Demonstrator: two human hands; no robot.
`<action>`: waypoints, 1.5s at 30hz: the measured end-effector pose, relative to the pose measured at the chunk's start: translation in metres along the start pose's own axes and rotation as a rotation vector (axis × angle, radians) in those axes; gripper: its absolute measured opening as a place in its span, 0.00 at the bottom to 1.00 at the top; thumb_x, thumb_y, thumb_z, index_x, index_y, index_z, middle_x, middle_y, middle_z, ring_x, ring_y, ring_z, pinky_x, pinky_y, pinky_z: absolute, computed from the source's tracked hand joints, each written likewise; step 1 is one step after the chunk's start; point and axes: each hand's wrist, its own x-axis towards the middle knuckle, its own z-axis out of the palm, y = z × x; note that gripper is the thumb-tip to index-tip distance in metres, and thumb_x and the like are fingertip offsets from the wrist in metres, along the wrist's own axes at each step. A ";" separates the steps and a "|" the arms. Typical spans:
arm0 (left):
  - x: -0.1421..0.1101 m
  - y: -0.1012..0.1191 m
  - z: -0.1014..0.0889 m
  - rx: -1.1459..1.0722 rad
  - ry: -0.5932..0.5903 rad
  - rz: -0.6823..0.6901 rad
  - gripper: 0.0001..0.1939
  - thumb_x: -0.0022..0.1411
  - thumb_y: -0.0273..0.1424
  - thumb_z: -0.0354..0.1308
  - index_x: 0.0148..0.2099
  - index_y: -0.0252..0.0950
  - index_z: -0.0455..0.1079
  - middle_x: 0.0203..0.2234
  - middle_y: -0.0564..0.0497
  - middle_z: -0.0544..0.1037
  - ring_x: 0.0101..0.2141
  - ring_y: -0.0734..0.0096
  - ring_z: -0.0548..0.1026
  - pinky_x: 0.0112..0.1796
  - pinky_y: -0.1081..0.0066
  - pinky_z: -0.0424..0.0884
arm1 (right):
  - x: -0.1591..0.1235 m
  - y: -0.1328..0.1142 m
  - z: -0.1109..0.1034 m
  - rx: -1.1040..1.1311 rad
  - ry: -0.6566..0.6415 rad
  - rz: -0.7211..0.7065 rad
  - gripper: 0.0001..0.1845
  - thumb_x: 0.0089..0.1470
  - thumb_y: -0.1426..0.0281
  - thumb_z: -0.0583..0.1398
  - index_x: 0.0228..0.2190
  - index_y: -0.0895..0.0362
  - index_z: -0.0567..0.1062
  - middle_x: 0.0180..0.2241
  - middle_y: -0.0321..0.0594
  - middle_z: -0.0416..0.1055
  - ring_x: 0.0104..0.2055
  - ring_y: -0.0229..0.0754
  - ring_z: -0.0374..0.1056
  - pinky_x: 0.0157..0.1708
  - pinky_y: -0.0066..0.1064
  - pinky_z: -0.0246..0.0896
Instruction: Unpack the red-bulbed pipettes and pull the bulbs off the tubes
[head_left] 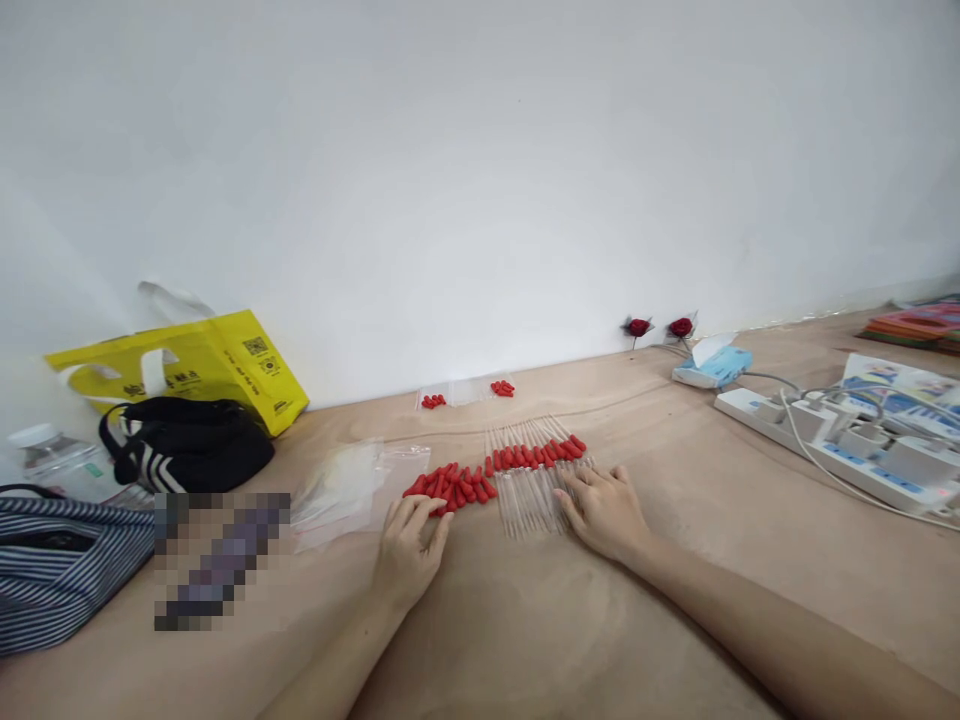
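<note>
Small red drop-shaped pieces [448, 484] lie heaped in the middle of the table. At the heap's near left edge is my left hand [411, 548], its fingers stretched over the red pieces and the thumb apart. Right of the heap, thin clear sticks [525, 505] are laid side by side in a row. A line of red pieces [534, 456] crosses these sticks; how they are joined cannot be made out. My right hand [606, 510] rests palm down at the right end of the row, fingers spread on the sticks, some fingertips hidden.
Clear plastic bags [345, 485] lie left of the heap. Two red groups [502, 388] sit by the wall on a clear bag. A yellow bag [187, 360], black pouch [199, 440] and striped cloth bag [67, 560] stand left. Rightward are a power strip [806, 435], tissue pack [716, 365] and red roses [681, 327].
</note>
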 end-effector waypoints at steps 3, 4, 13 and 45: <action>0.001 0.001 0.000 -0.001 -0.003 0.031 0.05 0.57 0.30 0.51 0.33 0.36 0.68 0.28 0.50 0.72 0.32 0.68 0.69 0.35 0.68 0.66 | 0.004 0.010 0.000 0.071 0.039 0.071 0.14 0.56 0.65 0.49 0.37 0.52 0.72 0.33 0.40 0.71 0.35 0.40 0.64 0.33 0.32 0.42; 0.001 0.001 0.000 -0.002 -0.005 0.034 0.05 0.57 0.30 0.51 0.33 0.36 0.68 0.28 0.50 0.71 0.32 0.68 0.69 0.35 0.68 0.66 | 0.007 0.015 0.000 0.100 0.052 0.121 0.14 0.55 0.65 0.49 0.35 0.52 0.73 0.33 0.39 0.71 0.35 0.40 0.64 0.34 0.32 0.42; 0.000 0.003 -0.002 -0.018 -0.105 0.047 0.06 0.57 0.29 0.50 0.32 0.37 0.68 0.28 0.50 0.70 0.32 0.70 0.68 0.35 0.68 0.66 | 0.043 0.049 0.014 0.181 -0.007 0.271 0.16 0.48 0.56 0.55 0.32 0.52 0.75 0.30 0.39 0.69 0.36 0.42 0.64 0.34 0.31 0.47; 0.021 0.073 0.034 -0.725 -0.169 -0.496 0.11 0.61 0.36 0.42 0.32 0.36 0.60 0.25 0.52 0.71 0.26 0.73 0.71 0.29 0.72 0.69 | -0.001 -0.031 -0.008 0.562 0.198 -0.096 0.12 0.55 0.65 0.51 0.31 0.54 0.73 0.28 0.37 0.72 0.32 0.39 0.64 0.34 0.31 0.53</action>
